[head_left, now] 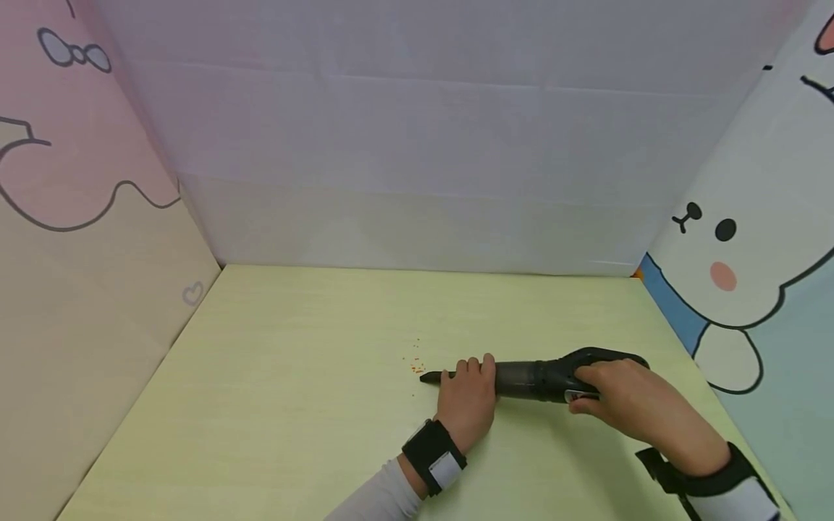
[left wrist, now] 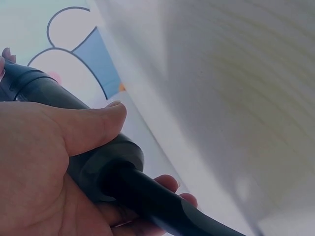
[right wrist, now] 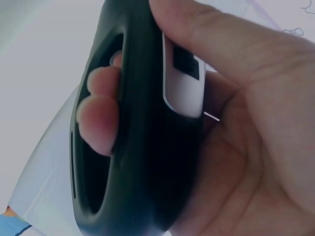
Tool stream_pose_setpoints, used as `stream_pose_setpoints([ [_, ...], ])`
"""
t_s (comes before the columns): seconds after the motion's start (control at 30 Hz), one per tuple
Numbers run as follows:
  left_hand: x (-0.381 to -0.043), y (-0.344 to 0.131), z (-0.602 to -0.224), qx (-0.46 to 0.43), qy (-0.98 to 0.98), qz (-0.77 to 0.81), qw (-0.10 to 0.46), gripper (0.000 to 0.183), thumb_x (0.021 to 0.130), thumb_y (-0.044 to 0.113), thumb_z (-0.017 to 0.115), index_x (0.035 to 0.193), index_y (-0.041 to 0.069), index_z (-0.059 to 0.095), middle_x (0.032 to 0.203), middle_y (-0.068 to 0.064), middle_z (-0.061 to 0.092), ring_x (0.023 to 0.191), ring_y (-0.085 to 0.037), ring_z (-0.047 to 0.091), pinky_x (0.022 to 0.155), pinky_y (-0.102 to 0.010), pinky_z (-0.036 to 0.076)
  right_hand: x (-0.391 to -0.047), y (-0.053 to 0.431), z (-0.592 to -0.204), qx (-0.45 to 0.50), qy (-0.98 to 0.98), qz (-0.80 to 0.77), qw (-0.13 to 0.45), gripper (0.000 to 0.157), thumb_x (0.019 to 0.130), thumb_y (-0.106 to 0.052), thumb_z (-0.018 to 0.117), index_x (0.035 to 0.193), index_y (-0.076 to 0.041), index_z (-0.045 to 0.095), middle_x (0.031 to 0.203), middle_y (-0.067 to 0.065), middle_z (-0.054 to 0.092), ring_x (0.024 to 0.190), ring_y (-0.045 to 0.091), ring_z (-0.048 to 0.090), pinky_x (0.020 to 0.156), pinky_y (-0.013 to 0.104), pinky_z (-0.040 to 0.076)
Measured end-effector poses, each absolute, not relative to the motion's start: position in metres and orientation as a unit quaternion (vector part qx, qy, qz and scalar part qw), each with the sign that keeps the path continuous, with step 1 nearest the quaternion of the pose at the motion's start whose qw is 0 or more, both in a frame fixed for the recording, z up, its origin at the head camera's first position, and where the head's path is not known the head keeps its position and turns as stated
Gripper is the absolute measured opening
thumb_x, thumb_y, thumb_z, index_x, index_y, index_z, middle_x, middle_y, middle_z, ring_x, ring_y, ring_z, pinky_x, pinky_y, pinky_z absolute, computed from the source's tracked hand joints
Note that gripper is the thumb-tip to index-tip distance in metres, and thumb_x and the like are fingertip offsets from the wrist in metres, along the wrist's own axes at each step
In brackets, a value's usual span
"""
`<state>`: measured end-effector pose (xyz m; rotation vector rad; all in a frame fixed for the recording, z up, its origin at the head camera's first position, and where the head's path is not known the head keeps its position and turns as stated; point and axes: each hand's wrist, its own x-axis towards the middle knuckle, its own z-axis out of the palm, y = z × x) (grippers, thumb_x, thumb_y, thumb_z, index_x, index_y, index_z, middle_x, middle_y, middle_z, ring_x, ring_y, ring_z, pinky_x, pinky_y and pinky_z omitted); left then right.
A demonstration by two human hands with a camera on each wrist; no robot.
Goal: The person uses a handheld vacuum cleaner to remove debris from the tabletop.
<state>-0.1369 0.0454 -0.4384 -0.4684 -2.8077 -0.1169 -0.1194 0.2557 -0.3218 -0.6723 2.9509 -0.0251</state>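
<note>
A black handheld vacuum cleaner with a smoky grey plastic barrel lies crosswise over the pale yellow bench, its narrow black nozzle pointing left, just beside a small scatter of orange-red crumbs. Both hands grip it: the right hand has its fingers through the black loop handle, with the thumb near a pale panel bearing a dark square, and the left hand wraps the front end where barrel meets nozzle. The step in hand looks like steadying and aiming the nozzle at the crumbs, though the left hand might instead be seating it; whether its tip touches the bench I cannot tell. The next move probably calls for a low, flat sweep leftward and slightly away from the person, with the nozzle held firm.
</note>
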Motion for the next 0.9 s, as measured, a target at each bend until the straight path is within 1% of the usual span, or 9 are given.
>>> stream_pose_setpoints([
  [0.3, -0.141, 0.043, -0.442, -0.164, -0.971, -0.033, 0.168, 0.041, 0.085, 0.039, 0.065, 0.111, 0.013, 0.048, 0.093, -0.005, 0.06, 0.088, -0.021, 0.058, 0.074, -0.044, 0.052, -0.122, 0.253, -0.322, -0.227, 0.973, -0.005, 0.048, 0.027, 0.073, -0.043, 0.073, 0.077, -0.022, 0.058, 0.066, -0.014, 0.05, 0.058, 0.006, 0.041, 0.055, 0.028, 0.034],
  [0.5, -0.144, 0.041, -0.442, -0.164, -0.971, -0.036, 0.171, 0.043, 0.084, 0.04, 0.066, 0.111, 0.013, 0.048, 0.094, -0.005, 0.06, 0.089, -0.021, 0.059, 0.076, -0.044, 0.052, -0.124, 0.252, -0.322, -0.224, 0.974, -0.002, 0.045, 0.028, 0.072, -0.045, 0.074, 0.08, -0.021, 0.061, 0.069, -0.014, 0.053, 0.06, 0.006, 0.043, 0.057, 0.029, 0.037],
  [0.6, -0.145, 0.041, -0.442, -0.164, -0.97, -0.037, 0.174, 0.041, 0.084, 0.039, 0.066, 0.11, 0.013, 0.048, 0.093, -0.005, 0.06, 0.088, -0.021, 0.059, 0.076, -0.044, 0.052, -0.125, 0.25, -0.322, -0.221, 0.974, -0.001, 0.044, 0.028, 0.071, -0.044, 0.074, 0.079, -0.021, 0.061, 0.068, -0.013, 0.053, 0.061, 0.006, 0.043, 0.057, 0.029, 0.037],
  [0.73, -0.147, 0.04, -0.442, -0.165, -0.969, -0.04, 0.178, 0.039, 0.085, 0.037, 0.066, 0.109, 0.013, 0.048, 0.092, -0.005, 0.06, 0.087, -0.021, 0.059, 0.075, -0.044, 0.052, -0.126, 0.249, -0.322, -0.22, 0.975, 0.0, 0.042, 0.029, 0.071, -0.044, 0.075, 0.081, -0.02, 0.063, 0.072, -0.012, 0.057, 0.062, 0.005, 0.046, 0.058, 0.03, 0.04],
  [0.9, -0.149, 0.039, -0.442, -0.165, -0.97, -0.044, 0.173, 0.039, 0.084, 0.037, 0.066, 0.11, 0.013, 0.049, 0.093, -0.005, 0.06, 0.088, -0.021, 0.059, 0.076, -0.045, 0.052, -0.127, 0.248, -0.322, -0.216, 0.975, -0.002, 0.044, 0.03, 0.071, -0.044, 0.075, 0.083, -0.019, 0.064, 0.074, -0.011, 0.059, 0.063, 0.006, 0.049, 0.06, 0.031, 0.043],
])
